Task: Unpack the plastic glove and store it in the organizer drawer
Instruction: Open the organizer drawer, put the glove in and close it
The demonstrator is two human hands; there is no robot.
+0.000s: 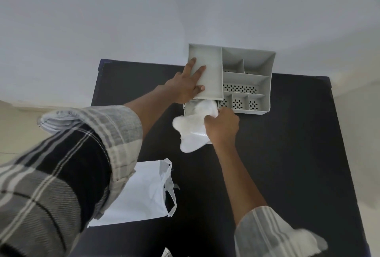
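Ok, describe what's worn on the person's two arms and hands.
Both hands, the left hand and the right hand, are bare, with no gloves, rings or watch visible. Each arm wears a plaid shirt sleeve in grey, cream and black, rolled back above the wrist, leaving the forearms uncovered.

Dark table (287,154) against pale grey wall (144,9), cream floor (16,133).

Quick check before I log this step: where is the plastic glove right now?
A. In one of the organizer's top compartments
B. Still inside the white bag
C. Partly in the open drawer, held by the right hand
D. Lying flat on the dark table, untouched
C: the right hand grips the plastic glove, whose far end sits in the open drawer while the rest hangs out; the left hand rests on the organizer.
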